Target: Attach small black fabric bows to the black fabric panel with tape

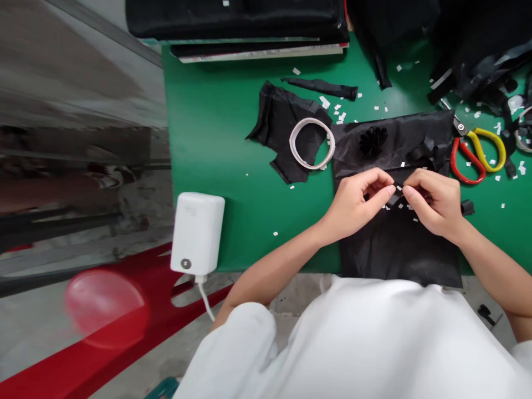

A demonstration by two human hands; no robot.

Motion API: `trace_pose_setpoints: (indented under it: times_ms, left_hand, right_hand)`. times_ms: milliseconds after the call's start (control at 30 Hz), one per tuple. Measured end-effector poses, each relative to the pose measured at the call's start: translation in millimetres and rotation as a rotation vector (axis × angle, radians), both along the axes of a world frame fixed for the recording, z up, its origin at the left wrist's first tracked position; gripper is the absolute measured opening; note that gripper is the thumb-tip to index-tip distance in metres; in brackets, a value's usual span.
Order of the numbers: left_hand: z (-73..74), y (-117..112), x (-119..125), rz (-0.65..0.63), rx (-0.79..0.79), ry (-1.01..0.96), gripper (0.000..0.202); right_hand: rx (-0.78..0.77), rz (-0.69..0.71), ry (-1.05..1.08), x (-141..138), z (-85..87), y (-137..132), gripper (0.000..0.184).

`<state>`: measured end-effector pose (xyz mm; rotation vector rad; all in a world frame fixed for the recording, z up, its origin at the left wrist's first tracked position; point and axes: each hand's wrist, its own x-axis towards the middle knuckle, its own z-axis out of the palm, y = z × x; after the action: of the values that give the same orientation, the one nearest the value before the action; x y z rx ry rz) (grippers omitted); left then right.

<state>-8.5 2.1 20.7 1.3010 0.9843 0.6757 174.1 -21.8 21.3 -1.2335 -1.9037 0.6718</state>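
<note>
My left hand (359,199) and my right hand (432,202) meet over a black sheet of fabric (394,244) on the green table (233,144). Both pinch a small black ribbon piece (397,197) between thumb and fingertips, fingers curled. A finished black ribbon flower (373,140) lies on the sheet just beyond my hands. A strip of black ribbon (428,152) lies to its right.
A roll of white tape (311,143) rests on black fabric scraps (282,127). Red and yellow scissors (474,149) lie at the right. A white power adapter (197,233) sits at the table's near left edge. Black fabric stacks (236,22) line the far edge. White paper bits are scattered about.
</note>
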Motion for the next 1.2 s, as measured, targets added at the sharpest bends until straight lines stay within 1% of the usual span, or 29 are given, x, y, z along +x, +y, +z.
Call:
trace_pose_setpoints:
  times_ms: [133, 300, 400, 500, 567, 667, 900, 1067, 1200]
  left_hand:
    - [0.0, 0.4, -0.1, -0.03, -0.008, 0.01, 0.02]
    - [2.1, 1.3, -1.8, -0.074, 0.042, 0.081, 0.022]
    - [3.1, 1.7, -2.0, -0.072, 0.04, 0.101, 0.022]
    - [3.3, 2.0, -1.7, -0.082, 0.031, 0.117, 0.022]
    - [3.3, 2.1, -1.5, -0.091, 0.031, 0.122, 0.021]
    - [3.4, 2.3, -1.4, -0.106, 0.017, 0.116, 0.023]
    - [3.3, 2.9, -1.7, -0.146, -0.056, 0.072, 0.028]
    - [2.5, 2.7, -2.7, -0.17, -0.099, 0.033, 0.024]
    - [2.8, 3.8, -3.9, -0.197, -0.128, 0.006, 0.022]
  right_hand:
    - [0.026, 0.013, -0.028, -0.4, -1.0, 0.2, 0.018]
    - [0.043, -0.002, -0.052, -1.3, -2.5, 0.2, 0.017]
    - [0.136, -0.029, -0.111, -0.6, -4.9, 0.3, 0.013]
    - [0.231, 0.035, -0.173, 1.4, -7.9, -0.1, 0.015]
    - [0.25, 0.086, -0.204, 2.3, -8.9, -0.6, 0.014]
    - [0.236, 0.108, -0.199, 2.6, -8.6, -0.7, 0.012]
    - [0.109, 0.172, -0.093, 4.3, -3.3, 3.4, 0.014]
    - [0.038, 0.202, -0.061, 6.4, -1.9, 5.6, 0.016]
    - [0.027, 0.22, -0.045, 6.5, -2.2, 6.5, 0.016]
